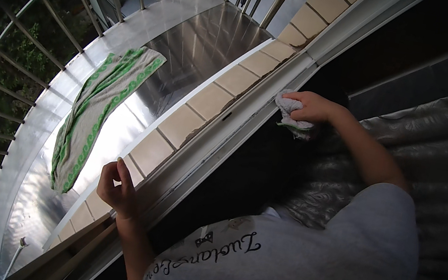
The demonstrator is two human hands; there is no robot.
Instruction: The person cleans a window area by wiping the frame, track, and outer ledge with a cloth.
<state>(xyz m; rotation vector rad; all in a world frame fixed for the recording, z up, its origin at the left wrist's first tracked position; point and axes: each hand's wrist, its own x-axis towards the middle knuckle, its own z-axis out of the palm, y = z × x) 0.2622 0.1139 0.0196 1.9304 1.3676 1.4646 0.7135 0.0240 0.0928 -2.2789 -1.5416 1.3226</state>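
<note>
My right hand (317, 108) grips a bunched, pale cleaning cloth (293, 109) at the inner edge of a white window track (224, 140). A green edge shows on the lower part of the cloth. My left hand (118, 189) is raised above the tiled sill (153, 153), thumb and fingertips curled close together; whether anything small sits between them cannot be told. Past the sill, a grey and green patterned towel (105, 112) lies spread lengthwise on the shiny metal floor of a window cage.
Metal bars (49, 48) curve around the cage's outer side, with foliage beyond. A thin white rod (15, 258) is at the lower left. A dark window frame (65, 251) crosses the sill's near end. A shiny grey curtain (350, 162) hangs at the right.
</note>
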